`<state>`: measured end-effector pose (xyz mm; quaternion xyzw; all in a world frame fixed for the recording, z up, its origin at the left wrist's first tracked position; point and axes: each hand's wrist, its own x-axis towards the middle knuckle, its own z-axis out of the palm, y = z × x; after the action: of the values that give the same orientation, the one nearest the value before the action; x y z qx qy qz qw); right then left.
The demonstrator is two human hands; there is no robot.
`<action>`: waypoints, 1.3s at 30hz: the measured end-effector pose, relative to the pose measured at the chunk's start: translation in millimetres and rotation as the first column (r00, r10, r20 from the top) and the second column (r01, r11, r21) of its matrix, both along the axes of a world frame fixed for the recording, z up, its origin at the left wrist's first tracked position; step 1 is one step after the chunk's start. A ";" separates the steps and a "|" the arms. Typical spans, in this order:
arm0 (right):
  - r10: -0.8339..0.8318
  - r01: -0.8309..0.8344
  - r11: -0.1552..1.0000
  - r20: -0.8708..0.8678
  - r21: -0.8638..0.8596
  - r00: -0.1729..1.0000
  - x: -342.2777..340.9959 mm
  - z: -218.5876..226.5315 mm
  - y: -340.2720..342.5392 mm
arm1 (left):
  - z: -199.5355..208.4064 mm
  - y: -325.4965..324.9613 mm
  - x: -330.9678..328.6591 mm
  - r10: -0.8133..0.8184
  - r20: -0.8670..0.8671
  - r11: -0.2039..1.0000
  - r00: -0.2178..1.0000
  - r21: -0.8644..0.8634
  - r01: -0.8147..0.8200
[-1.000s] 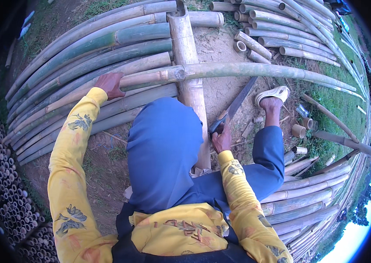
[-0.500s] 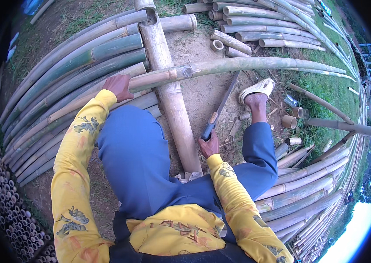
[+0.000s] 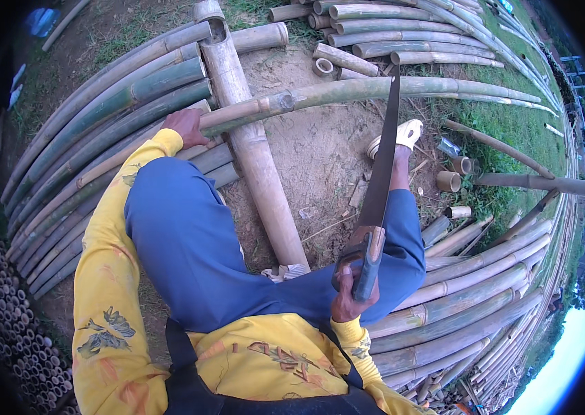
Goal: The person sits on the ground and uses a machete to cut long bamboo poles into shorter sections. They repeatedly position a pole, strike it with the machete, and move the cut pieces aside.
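Note:
A long bamboo pole (image 3: 348, 90) runs from left to right, lying across a thick bamboo log (image 3: 261, 162). My left hand (image 3: 186, 128) is closed around the pole, just left of the log. In my right hand (image 3: 353, 294) is a handsaw (image 3: 384, 162), gripped by its dark handle in front of my right thigh. Its long blade points away from me, and the tip overlaps the pole in the view. Whether the blade touches the pole I cannot tell; it looks raised toward the camera.
Bamboo poles (image 3: 126, 97) lie side by side at left, more (image 3: 410, 34) at the far right and others (image 3: 444, 311) at near right. Short cut pieces (image 3: 448, 181) sit by my sandalled foot (image 3: 408, 133). A stack of cut bamboo ends (image 3: 15, 318) stands at lower left.
My right hand has drawn the saw back toward my body and lifted it. The blade has swung more upright in view. My left hand keeps its grip on the pole; the view has shifted slightly.

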<state>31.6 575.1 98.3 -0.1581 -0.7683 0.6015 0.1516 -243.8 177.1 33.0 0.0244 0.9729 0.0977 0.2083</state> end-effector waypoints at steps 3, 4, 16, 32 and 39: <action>0.136 -0.136 0.990 0.001 0.042 0.991 -35.9 -5.6 3.4 | -1.6 -1.6 -0.7 -0.010 -0.011 1.000 1.000 -0.003 0.010; 0.170 -0.170 0.985 0.003 0.038 0.985 -49.0 -5.0 2.4 | -2.2 0.6 -1.0 -0.010 -0.023 1.000 1.000 0.004 0.010; 0.388 -0.388 0.919 0.012 0.071 0.921 -103.3 -34.8 -41.9 | -6.6 -2.4 2.7 -0.005 -0.027 1.000 1.000 -0.030 0.004; 0.397 -0.386 0.906 -0.036 0.172 0.917 -102.2 -40.7 -52.6 | -4.1 -2.5 0.4 -0.004 -0.008 1.000 1.000 -0.027 0.004; 0.394 -0.388 0.909 -0.014 0.152 0.919 -98.7 -45.8 -52.8 | 0.8 -0.8 -0.3 -0.017 0.014 1.000 1.000 -0.020 0.018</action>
<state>-67.1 522.4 52.5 0.0238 -0.8228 0.5651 0.0562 -244.1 176.3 33.8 0.0301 0.9721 0.0862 0.2160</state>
